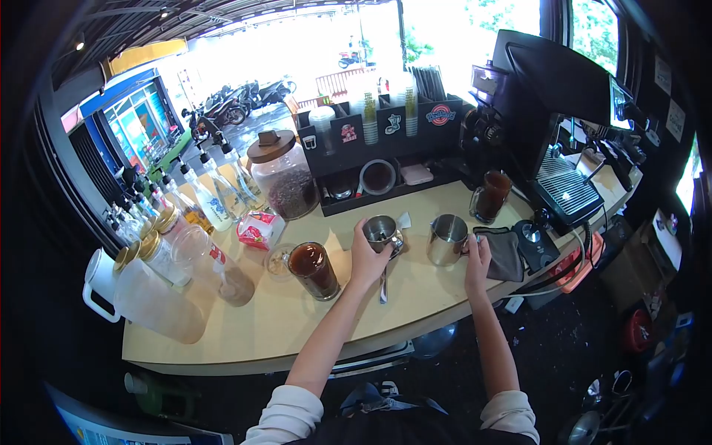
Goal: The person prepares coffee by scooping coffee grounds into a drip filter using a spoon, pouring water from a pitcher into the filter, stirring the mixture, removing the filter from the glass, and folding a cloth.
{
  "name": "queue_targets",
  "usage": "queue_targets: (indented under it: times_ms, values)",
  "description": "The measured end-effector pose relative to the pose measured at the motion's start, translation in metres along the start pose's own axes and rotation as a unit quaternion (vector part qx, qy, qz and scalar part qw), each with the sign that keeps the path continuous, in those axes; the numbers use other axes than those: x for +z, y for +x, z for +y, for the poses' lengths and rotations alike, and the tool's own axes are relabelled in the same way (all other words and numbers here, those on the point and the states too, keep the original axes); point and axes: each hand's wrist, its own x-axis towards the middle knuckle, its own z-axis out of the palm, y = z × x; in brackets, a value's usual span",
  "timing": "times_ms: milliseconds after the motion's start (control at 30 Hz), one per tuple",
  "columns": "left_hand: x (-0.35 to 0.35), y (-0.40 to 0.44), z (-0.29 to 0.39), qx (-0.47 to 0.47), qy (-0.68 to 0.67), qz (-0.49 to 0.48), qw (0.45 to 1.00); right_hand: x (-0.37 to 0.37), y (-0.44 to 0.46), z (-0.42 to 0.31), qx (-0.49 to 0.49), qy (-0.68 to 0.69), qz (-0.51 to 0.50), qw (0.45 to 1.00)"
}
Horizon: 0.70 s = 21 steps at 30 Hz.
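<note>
My left hand point(368, 256) is wrapped round a small stainless steel cup point(380, 229) on the wooden counter. My right hand point(477, 259) grips the handle of a larger steel milk pitcher point(445, 248), which stands upright on the counter. Below the small cup lies a spoon point(383, 288), its upper part hidden by my left hand. To the left of that hand is a glass mug of dark brown drink point(315, 271). A second mug of dark drink point(490, 197) stands behind and to the right of the pitcher.
A dark cloth point(500, 254) lies right of my right hand, near the espresso machine point(567, 189). Behind the cups runs a black organizer point(334, 152) with plastic cups. On the left are a lidded jar point(285, 182), a tissue pack point(259, 229), a plastic pitcher point(159, 300) and several bottles.
</note>
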Motion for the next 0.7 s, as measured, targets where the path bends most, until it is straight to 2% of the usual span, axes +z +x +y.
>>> queue_targets:
  times_ms: [233, 433, 533, 600, 700]
  values:
    - [0.001, 0.002, -0.009, 0.01, 0.009, -0.007, 1.0, 0.009, -0.004, -0.012, -0.001, 0.014, 0.025, 1.0]
    - [0.0, -0.004, -0.013, 0.017, -0.003, -0.009, 1.0, 0.004, -0.005, -0.013, 0.01, -0.035, -0.05, 0.998]
    - [-0.017, -0.02, 0.015, -0.017, -0.004, -0.022, 1.0, 0.008, -0.007, -0.009, 0.002, -0.051, -0.074, 0.996]
    - [-0.022, -0.034, 0.02, 0.039, 0.031, -0.011, 0.999, 0.013, -0.007, -0.007, -0.018, -0.084, -0.078, 0.993]
    - [-0.038, -0.061, 0.044, 0.04, -0.003, -0.044, 0.998, 0.022, -0.01, -0.01, -0.029, -0.104, -0.064, 0.992]
